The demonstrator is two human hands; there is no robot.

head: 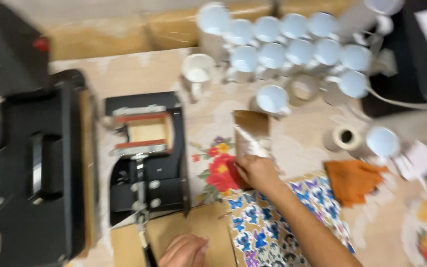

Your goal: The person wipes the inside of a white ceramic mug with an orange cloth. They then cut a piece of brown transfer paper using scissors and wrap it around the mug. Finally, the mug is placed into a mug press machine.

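one brown paper piece (251, 132) – pinched upright, above right hand (256, 172) fingers

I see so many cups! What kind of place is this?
Probably a small mug-printing workshop: rows of blank white mugs, a black mug press, and colourful printed sheets on the table.

Right hand (257, 172) extended, left hand (185, 250) curled.

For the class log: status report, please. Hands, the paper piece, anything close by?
Right hand grips brown paper piece. Left hand rests on cardboard, empty. Black mug press sits left; white mugs crowd behind.
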